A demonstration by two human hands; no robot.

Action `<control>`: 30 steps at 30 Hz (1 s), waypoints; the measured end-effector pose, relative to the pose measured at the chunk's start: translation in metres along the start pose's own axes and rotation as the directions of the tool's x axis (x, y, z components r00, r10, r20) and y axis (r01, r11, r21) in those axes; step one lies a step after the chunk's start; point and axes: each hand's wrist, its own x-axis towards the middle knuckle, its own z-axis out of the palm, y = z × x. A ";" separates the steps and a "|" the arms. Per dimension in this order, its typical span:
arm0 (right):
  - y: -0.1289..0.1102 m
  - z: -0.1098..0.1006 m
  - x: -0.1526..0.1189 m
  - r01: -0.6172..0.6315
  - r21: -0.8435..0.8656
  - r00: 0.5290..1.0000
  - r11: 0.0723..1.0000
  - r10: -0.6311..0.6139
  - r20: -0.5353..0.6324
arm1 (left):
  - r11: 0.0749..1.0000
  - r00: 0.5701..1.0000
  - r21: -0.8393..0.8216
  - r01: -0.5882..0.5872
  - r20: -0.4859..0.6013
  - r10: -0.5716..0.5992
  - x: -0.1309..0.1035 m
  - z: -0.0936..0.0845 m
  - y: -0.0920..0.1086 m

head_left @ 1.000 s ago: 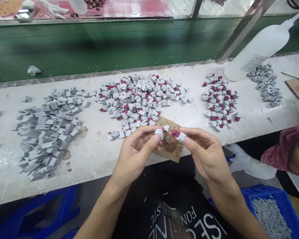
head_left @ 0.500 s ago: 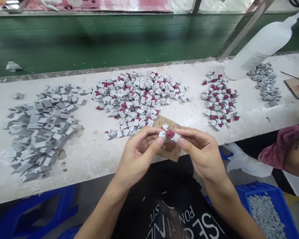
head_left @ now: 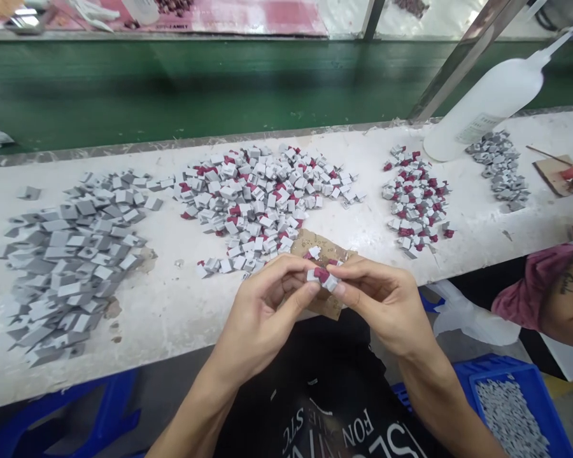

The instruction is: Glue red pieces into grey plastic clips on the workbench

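Between my fingertips, over the front edge of the bench, is a small grey and dark-red plastic part (head_left: 321,275). My left hand (head_left: 272,302) pinches its pale grey block end between thumb and forefinger. On the other side, my right hand (head_left: 379,296) pinches the grey end beside the dark-red middle. The two ends now touch or nearly touch; whether they are locked together I cannot tell. Beneath the hands lies a piece of brown cardboard (head_left: 332,310) with a wet-looking surface. A pale grey piece (head_left: 314,252) rests on it, just beyond my fingers.
Grey blocks (head_left: 67,254) are heaped at left, mixed grey and red parts (head_left: 248,191) in the middle, more (head_left: 417,200) at right. A white squeeze bottle (head_left: 491,105) leans near small grey parts (head_left: 501,168). A co-worker's arm (head_left: 566,292) and a blue crate (head_left: 549,394) are at right.
The grey block in my left hand has come together with the red-and-grey part in my right hand, closing the small gap between them. The camera view has shifted slightly.
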 end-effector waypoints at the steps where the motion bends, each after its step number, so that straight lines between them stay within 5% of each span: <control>1: -0.002 -0.001 0.002 0.000 0.018 1.000 1.000 0.000 0.021 | 1.000 1.000 0.002 0.010 0.024 -0.010 0.001 -0.002 0.002; 5: -0.013 -0.003 0.009 0.023 0.006 0.999 1.000 -0.024 0.044 | 0.993 0.994 -0.095 0.066 0.088 -0.057 0.010 -0.004 0.006; 11: -0.018 -0.003 0.013 0.024 0.016 0.999 1.000 -0.024 0.022 | 0.967 0.998 -0.249 0.061 0.006 -0.061 0.013 0.007 0.002; 23: -0.012 0.000 0.015 -0.020 0.025 0.999 0.999 0.019 0.045 | 0.999 0.995 -0.040 0.024 0.103 -0.020 0.016 -0.007 0.016; 27: -0.013 -0.002 0.038 -0.017 -0.081 0.998 0.997 0.022 0.054 | 0.985 0.997 0.166 -0.037 0.066 0.027 0.048 -0.027 0.030; 30: -0.018 -0.014 0.057 0.037 -0.214 0.998 0.976 -0.047 -0.044 | 0.939 0.988 0.339 -0.062 -0.113 0.106 0.095 -0.048 0.046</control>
